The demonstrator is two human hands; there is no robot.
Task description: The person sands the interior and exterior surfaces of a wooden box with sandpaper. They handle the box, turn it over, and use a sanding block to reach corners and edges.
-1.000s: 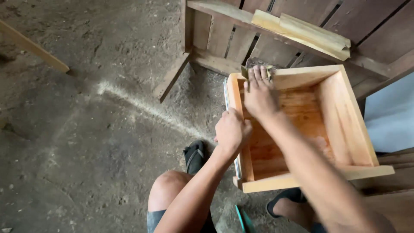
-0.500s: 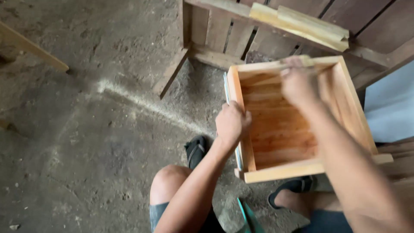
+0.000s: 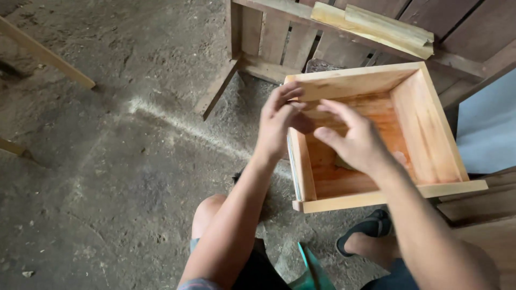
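Left hand (image 3: 278, 124) raised over the left wall of an open, square box of pale wooden boards (image 3: 430, 129), fingers loosely curled, pinching nothing. Right hand (image 3: 352, 140) hovering above the box's inside, fingers spread, apparently empty. Box propped above the grey dirt floor (image 3: 107, 172), just before dark wooden slats (image 3: 269, 40).

We see that our left hand (image 3: 279, 121) has let go of the near left wall of the wooden box (image 3: 376, 134), which it gripped a moment ago, and now hovers open-fingered above that corner; our right hand (image 3: 355, 142) has pulled back from the far wall and hangs over the middle of the box, fingers spread, close to the left one.
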